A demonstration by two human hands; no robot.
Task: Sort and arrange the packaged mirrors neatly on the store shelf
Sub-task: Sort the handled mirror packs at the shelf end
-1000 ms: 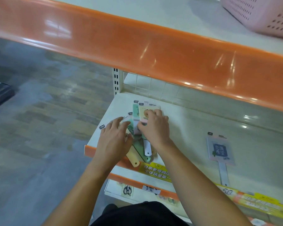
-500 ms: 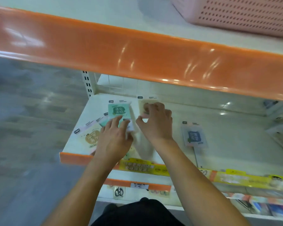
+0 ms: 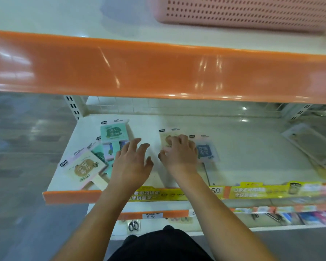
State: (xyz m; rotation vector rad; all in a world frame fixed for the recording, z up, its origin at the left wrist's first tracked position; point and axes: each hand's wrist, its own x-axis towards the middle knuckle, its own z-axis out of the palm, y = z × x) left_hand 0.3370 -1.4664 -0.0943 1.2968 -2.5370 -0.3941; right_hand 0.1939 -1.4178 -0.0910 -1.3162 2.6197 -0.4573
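Observation:
Packaged hand mirrors lie on the white shelf (image 3: 248, 159). A loose pile at the left includes a green mirror (image 3: 113, 132) and a beige mirror (image 3: 84, 167), with others partly hidden beneath. My left hand (image 3: 132, 163) hovers at the pile's right edge, fingers spread and holding nothing. My right hand (image 3: 180, 153) grips another beige mirror (image 3: 167, 138) flat on the shelf, its lower part hidden under the hand. That mirror lies just left of a blue mirror (image 3: 207, 152).
The orange front lip (image 3: 158, 72) of the upper shelf overhangs the work area, with a pink perforated basket (image 3: 252, 14) on top. Clear-wrapped goods (image 3: 310, 146) lie at the right. Yellow price strips (image 3: 262, 192) line the shelf edge. Scissors (image 3: 133, 225) hang below.
My right hand carried the beige mirror rightward away from the pile to a spot beside the blue mirror. My left hand let go of the pile and spread open. The view shifted right.

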